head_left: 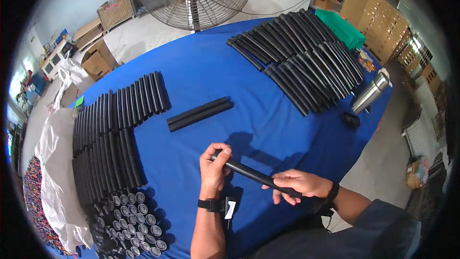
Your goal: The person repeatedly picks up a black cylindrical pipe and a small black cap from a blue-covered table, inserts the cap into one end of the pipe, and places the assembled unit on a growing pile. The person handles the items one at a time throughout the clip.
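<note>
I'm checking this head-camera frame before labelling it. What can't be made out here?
- Middle of the black tube: covered by the right hand wrapped around it.
- The tube's left end: hidden under the left hand, so any cap is unclear.
- Round black caps: pile cut off at the lower edge.
- Small black object beside the steel flask: too small to identify.

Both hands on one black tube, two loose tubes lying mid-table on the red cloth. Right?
Not quite: the head view shows the table cloth is blue, not red. The rest holds: left hand and right hand grip one black tube; two loose tubes lie mid-table.
</note>
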Demonstrator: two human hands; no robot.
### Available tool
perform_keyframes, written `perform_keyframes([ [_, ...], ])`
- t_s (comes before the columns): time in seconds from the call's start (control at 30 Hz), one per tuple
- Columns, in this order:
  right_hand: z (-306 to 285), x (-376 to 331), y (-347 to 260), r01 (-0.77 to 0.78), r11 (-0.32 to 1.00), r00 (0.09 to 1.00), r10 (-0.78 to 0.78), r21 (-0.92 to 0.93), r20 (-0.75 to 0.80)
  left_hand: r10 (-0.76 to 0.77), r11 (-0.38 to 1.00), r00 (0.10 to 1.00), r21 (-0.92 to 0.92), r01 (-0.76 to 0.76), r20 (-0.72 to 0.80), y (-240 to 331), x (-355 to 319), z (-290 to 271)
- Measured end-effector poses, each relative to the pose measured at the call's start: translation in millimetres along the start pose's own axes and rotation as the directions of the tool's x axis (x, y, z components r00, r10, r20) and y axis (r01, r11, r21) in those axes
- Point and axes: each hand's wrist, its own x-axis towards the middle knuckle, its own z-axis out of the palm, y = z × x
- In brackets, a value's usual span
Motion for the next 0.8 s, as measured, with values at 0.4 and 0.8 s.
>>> perform_keyframes([
  [0.4, -2.4, 5.2, 12.7, 0.024, 0.926, 0.981, -0.095, -0.377, -0.170, 0.006, 0.999, 1.000, 0.047, -0.005, -0.015, -6.3, 4.6, -3.0],
  [0.8, -0.8, 10.3, 20.1, 0.178, 0.618, 0.865, -0.470, -0.766, -0.178, 0.010, 0.995, 0.999, 0.099, -0.006, -0.036, -7.1, 4.3, -5.3],
])
